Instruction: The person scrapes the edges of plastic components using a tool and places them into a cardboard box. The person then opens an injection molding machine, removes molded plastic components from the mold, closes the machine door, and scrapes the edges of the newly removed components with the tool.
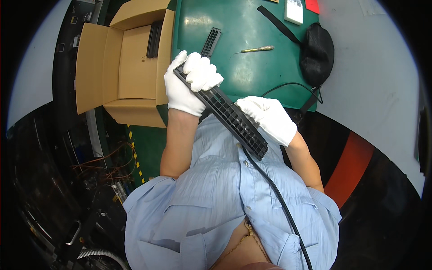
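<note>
A long black plastic grid strip [234, 120] slants in front of my chest, its upper end to the left and its lower end to the right. My left hand [190, 84], in a white glove, wraps its fingers round the upper end. Against the strip's right edge, about midway along, the gloved fingers of my right hand [268, 118] are pinched together. Their tips are partly hidden, so any small part between them does not show. Just beyond my left hand, a shorter black grid piece [211, 42] lies on the green table mat [243, 76].
An open cardboard box [130, 76] at the left holds several dark strips [154, 39]. A thin pointed tool with a yellowish handle [257, 49] lies on the mat. Farther right are a black pouch [317, 54] with a strap and a white box [293, 11]. A black cable [283, 202] crosses my shirt.
</note>
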A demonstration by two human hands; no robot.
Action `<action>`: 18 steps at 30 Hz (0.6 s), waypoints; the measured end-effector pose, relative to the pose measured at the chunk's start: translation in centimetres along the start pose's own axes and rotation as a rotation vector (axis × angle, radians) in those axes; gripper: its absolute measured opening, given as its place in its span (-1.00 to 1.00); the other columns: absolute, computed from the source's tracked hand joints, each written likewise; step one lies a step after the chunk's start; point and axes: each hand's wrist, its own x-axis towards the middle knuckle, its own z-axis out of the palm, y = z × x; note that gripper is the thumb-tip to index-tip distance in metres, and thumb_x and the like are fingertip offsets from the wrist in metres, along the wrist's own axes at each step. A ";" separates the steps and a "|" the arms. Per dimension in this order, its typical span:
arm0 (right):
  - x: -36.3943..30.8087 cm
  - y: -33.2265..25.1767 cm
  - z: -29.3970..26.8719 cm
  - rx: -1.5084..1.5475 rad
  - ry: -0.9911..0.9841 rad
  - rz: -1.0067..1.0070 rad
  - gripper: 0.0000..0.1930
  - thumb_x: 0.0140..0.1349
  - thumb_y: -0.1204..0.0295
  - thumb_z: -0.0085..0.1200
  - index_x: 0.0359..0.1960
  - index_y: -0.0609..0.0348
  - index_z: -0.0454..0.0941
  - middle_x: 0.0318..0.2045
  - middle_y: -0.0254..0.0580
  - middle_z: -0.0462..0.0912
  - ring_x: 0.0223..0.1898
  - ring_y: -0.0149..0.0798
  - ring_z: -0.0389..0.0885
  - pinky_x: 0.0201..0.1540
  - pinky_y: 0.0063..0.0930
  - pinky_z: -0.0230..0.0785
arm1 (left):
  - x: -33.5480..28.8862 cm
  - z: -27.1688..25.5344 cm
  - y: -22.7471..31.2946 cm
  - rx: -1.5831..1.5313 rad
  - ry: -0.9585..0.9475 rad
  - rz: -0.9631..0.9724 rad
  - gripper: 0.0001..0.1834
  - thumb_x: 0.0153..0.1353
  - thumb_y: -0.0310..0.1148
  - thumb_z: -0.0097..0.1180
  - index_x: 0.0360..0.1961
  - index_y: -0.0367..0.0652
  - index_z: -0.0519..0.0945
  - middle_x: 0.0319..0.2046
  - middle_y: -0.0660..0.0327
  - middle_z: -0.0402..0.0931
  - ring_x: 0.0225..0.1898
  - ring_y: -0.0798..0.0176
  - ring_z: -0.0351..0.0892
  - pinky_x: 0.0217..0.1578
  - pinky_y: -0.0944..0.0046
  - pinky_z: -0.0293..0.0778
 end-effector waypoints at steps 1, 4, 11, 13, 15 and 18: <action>-0.1 0.0 -0.1 0.003 -0.013 0.035 -0.64 0.53 0.22 -0.02 0.01 0.26 0.67 -0.24 -0.10 0.75 -0.25 -0.27 0.70 -0.11 -0.42 0.51 | 0.0 0.0 -0.1 0.006 0.005 0.004 -0.51 0.52 -0.26 -0.30 -0.68 0.10 0.20 -0.77 0.43 0.07 -0.77 0.42 0.07 -0.55 0.31 0.20; -0.5 0.7 -0.3 0.038 -0.033 0.024 -0.64 0.52 0.23 -0.02 0.02 0.27 0.67 -0.21 -0.11 0.76 -0.21 -0.27 0.72 -0.07 -0.41 0.52 | 0.0 0.0 -0.4 -0.031 -0.009 -0.006 -0.50 0.52 -0.27 -0.30 -0.69 0.10 0.20 -0.79 0.42 0.06 -0.79 0.42 0.06 -0.56 0.32 0.19; -1.9 1.2 -0.5 0.389 -0.094 0.235 -0.65 0.48 0.26 0.06 0.07 0.29 0.66 -0.08 -0.18 0.77 -0.10 -0.34 0.71 0.02 -0.44 0.53 | 0.2 -0.8 -0.7 -0.070 -0.068 -0.042 -0.47 0.55 -0.25 -0.32 -0.70 0.10 0.21 -0.82 0.43 0.06 -0.82 0.43 0.07 -0.57 0.33 0.20; -1.9 2.5 0.0 0.298 -0.004 -0.071 -0.64 0.45 0.18 0.18 0.01 0.24 0.72 -0.25 -0.35 0.74 -0.27 -0.54 0.58 -0.21 -0.61 0.41 | 0.4 -0.8 -0.8 -0.092 -0.112 -0.057 -0.46 0.57 -0.23 -0.33 -0.70 0.10 0.21 -0.83 0.43 0.07 -0.84 0.43 0.10 -0.58 0.32 0.21; -2.1 2.4 0.0 0.271 -0.011 -0.055 -0.65 0.45 0.21 0.17 0.03 0.25 0.72 -0.23 -0.33 0.74 -0.25 -0.52 0.59 -0.17 -0.60 0.42 | 0.4 -0.6 -0.9 -0.097 -0.129 -0.058 -0.45 0.57 -0.23 -0.34 -0.70 0.10 0.20 -0.83 0.42 0.07 -0.84 0.43 0.11 -0.58 0.32 0.22; -2.5 0.5 -0.5 0.217 -0.060 0.067 -0.66 0.45 0.27 0.13 0.08 0.26 0.69 -0.16 -0.24 0.76 -0.18 -0.44 0.66 -0.07 -0.55 0.49 | 0.5 -0.7 -1.0 -0.107 -0.160 -0.061 -0.44 0.59 -0.22 -0.36 -0.70 0.11 0.20 -0.84 0.41 0.07 -0.85 0.42 0.11 -0.59 0.31 0.22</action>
